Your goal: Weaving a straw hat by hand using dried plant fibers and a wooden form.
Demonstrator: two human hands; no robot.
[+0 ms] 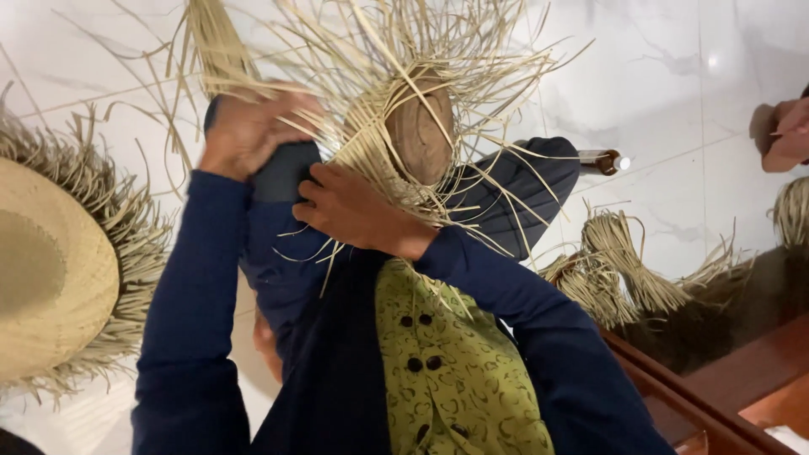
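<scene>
A: What are the two hands on?

B: A half-woven straw piece (pixel 383 126) shaped over a rounded brown wooden form (pixel 419 135), held up near the top middle of the view, above the person's dark-trousered knees. Loose pale strands fan out from it in every direction.

A: And the left hand?

B: The left hand (pixel 253 131) is up at the left of the weave, fingers curled closed around a bunch of loose strands (pixel 221 50) that rise toward the top edge. It is a bit blurred, so finer detail is lost.

A: The right?

B: The right hand (pixel 354 211) sits just below the wooden form, fingers bent and pressed against the woven wall, strands running between and under them. It grips the weave itself.

A: Any packages, labels, signs?

B: None that I can read. The nearest thing of that sort is a small dark bottle with a pale cap (pixel 605 160), lying on its side on the white marbled tile floor (pixel 666 76), right of the knee.

A: What else lies around?

B: At the left, a finished round woven straw hat (pixel 50 270) with a shaggy fringe. At the right, tied bundles of straw (pixel 619 270) beside a reddish wooden edge (pixel 716 388). Another person's hand (pixel 784 135) shows at the far right edge.
</scene>
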